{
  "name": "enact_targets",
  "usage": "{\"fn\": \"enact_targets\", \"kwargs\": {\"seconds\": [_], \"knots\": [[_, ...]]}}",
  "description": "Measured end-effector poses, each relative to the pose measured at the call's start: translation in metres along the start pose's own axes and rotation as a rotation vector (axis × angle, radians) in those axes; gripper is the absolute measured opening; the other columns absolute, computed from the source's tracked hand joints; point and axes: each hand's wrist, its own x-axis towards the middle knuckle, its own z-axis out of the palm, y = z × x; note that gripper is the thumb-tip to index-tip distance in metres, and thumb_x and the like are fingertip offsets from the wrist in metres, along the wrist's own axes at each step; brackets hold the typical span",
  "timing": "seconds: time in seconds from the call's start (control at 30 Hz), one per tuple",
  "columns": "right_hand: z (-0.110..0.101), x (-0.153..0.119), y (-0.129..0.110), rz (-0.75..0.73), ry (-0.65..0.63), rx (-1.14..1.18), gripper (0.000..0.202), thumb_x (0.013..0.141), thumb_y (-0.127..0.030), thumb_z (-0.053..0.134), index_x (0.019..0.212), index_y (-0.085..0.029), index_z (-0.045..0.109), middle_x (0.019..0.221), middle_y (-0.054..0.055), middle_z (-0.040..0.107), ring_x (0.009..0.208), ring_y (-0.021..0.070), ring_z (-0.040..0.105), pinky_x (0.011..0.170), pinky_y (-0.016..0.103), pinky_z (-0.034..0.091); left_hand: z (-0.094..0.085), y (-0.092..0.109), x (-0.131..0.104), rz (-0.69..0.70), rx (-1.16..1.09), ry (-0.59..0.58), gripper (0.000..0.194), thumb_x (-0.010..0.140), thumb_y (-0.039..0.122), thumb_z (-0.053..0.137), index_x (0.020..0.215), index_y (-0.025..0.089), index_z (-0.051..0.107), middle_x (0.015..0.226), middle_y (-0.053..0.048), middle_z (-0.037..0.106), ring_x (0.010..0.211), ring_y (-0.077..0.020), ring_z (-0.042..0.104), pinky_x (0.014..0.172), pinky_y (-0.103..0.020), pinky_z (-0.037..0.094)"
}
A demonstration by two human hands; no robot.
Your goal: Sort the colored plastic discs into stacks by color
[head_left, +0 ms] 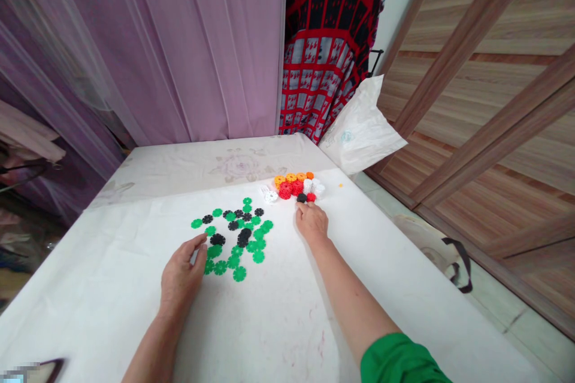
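Note:
Green discs [239, 274] and black discs [218, 240] with notched edges lie spread over the middle of the white table. My left hand [184, 272] is at the left edge of this spread, thumb and forefinger apart, with nothing between them. My right hand [311, 221] reaches to a small black stack [301, 197], its fingertips at the near side; whether they grip it is hidden. Around that stack stand red stacks [285, 191], orange-yellow stacks [291, 178] and white stacks [318, 188]. A separate white stack [271, 197] is to their left.
The table [135, 287] has a pale cloth. A white plastic bag [363, 128] hangs at its back right corner. Behind are a purple curtain [193, 42] and a red patterned cloth [314, 66]. A small yellow piece [340, 185] lies near the right edge.

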Motion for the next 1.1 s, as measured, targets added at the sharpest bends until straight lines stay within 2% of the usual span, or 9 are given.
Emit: {"fn": "enact_targets", "kwargs": {"seconds": [0.37,0.57,0.8,0.87,0.97,1.1], "knots": [[0.005,0.000,0.002,0.039,0.020,0.030,0.036,0.096,-0.025,0.045,0.119,-0.026,0.073,0.107,0.008,0.071,0.097,0.0190,0.064,0.079,0.028,0.042,0.002,-0.002,0.000,0.002,-0.033,0.017,0.037,0.085,0.045,0.049,0.105,0.026,0.074,0.106,-0.004,0.078,0.095,-0.0220,0.072,0.088,-0.034,0.058],[0.005,-0.021,-0.001,-0.033,0.030,0.077,0.036,0.096,-0.022,0.046,0.117,-0.028,0.074,0.101,0.005,0.071,0.092,0.0165,0.063,0.078,0.026,0.040,0.003,-0.002,0.000,-0.045,-0.088,0.032,0.038,0.085,0.044,0.047,0.107,0.026,0.074,0.106,-0.003,0.078,0.094,-0.0203,0.072,0.082,-0.031,0.058],[0.009,-0.037,-0.008,-0.110,0.082,0.196,0.031,0.094,-0.022,0.049,0.107,-0.026,0.077,0.096,0.004,0.072,0.088,0.0169,0.062,0.078,0.026,0.040,0.004,0.000,-0.001,-0.041,-0.108,0.035,0.035,0.086,0.041,0.048,0.105,0.026,0.073,0.106,-0.002,0.078,0.096,-0.0199,0.072,0.089,-0.033,0.057],[0.012,-0.040,-0.014,-0.147,0.097,0.250,0.031,0.094,-0.022,0.050,0.108,-0.026,0.077,0.098,0.004,0.072,0.092,0.0174,0.062,0.082,0.026,0.041,0.004,0.000,-0.001,-0.033,-0.098,0.023,0.034,0.088,0.040,0.048,0.105,0.026,0.074,0.107,-0.002,0.078,0.096,-0.0195,0.072,0.090,-0.033,0.057],[0.015,-0.046,-0.028,-0.271,0.164,0.327,0.031,0.093,-0.022,0.052,0.114,-0.025,0.075,0.114,0.005,0.071,0.105,0.0196,0.060,0.093,0.029,0.040,0.006,-0.002,0.000,0.009,-0.068,0.017,0.035,0.089,0.039,0.046,0.105,0.026,0.074,0.108,-0.004,0.078,0.099,-0.0199,0.071,0.093,-0.035,0.056],[0.018,-0.059,-0.055,-0.475,0.229,0.357,0.031,0.093,-0.026,0.055,0.118,-0.025,0.073,0.134,0.007,0.064,0.129,0.0246,0.048,0.107,0.038,0.034,0.011,-0.003,0.000,0.128,0.043,0.008,0.036,0.089,0.037,0.047,0.110,0.025,0.075,0.116,-0.007,0.076,0.113,-0.0253,0.067,0.104,-0.045,0.050]]}}
